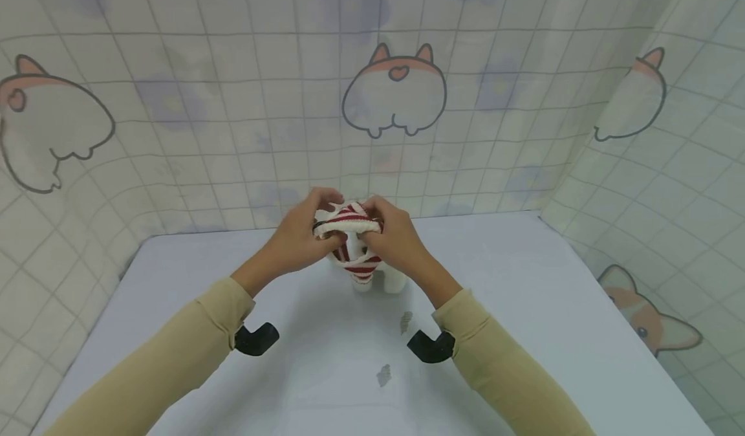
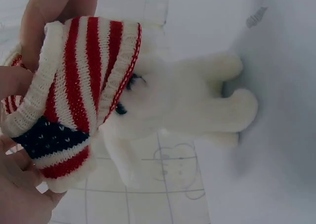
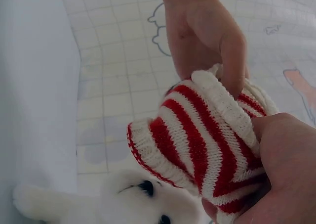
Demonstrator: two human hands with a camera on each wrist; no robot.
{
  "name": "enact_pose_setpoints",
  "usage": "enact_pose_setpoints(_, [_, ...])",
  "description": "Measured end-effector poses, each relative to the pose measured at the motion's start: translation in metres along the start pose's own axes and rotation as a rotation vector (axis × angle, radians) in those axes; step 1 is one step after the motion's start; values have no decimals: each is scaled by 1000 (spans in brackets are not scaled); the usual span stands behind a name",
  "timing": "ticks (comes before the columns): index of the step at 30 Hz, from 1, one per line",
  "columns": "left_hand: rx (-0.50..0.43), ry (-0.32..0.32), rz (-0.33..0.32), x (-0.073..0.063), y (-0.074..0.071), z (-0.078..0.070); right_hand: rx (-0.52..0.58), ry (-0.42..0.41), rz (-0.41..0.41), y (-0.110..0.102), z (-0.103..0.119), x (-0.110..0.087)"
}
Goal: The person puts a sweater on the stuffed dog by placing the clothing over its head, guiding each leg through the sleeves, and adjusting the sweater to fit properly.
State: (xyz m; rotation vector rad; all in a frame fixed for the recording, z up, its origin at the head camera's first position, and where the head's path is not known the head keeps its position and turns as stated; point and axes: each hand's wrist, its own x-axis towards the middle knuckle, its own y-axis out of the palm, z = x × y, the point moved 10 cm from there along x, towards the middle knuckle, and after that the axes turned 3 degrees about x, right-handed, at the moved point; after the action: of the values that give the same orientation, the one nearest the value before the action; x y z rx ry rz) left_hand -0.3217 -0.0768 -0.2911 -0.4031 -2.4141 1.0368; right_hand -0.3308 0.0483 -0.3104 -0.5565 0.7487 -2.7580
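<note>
A small knitted pet-style sweater (image 2: pixel 81 80) has red and white stripes, a navy patch with white flecks and white ribbed edges. My left hand (image 1: pixel 299 235) grips one side of its ribbed opening, and my right hand (image 1: pixel 400 237) grips the other. Both thumbs reach into the opening in the head view. Close to the sweater stands a white plush animal (image 2: pixel 182 98) with dark eyes, upright on its legs. In the left wrist view, the sweater's other ribbed edge is at the toy's head, hiding its top; whether they touch I cannot tell.
The white table (image 1: pixel 326 371) carries two small grey marks (image 1: pixel 384 376). Behind it hangs a gridded cloth (image 1: pixel 256 119) with cartoon corgi prints, which also covers both sides. Black curved pieces (image 1: pixel 432 347) stick out at both wrists.
</note>
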Motion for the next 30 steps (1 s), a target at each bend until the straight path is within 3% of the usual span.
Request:
enact_pose_setpoints(4, [-52, 4, 75, 2, 10, -1, -25, -54, 25, 2, 6, -1])
enact_pose_setpoints(9, [-92, -3, 91, 4, 15, 4, -25, -83, 51, 0, 9, -4])
enact_pose_setpoints(20, [-87, -26, 104, 1, 22, 19, -64, -11, 81, -10, -16, -20])
enact_pose_setpoints(30, [-95, 1, 105, 1, 37, 34, -149, 27, 50, -17, -29, -30])
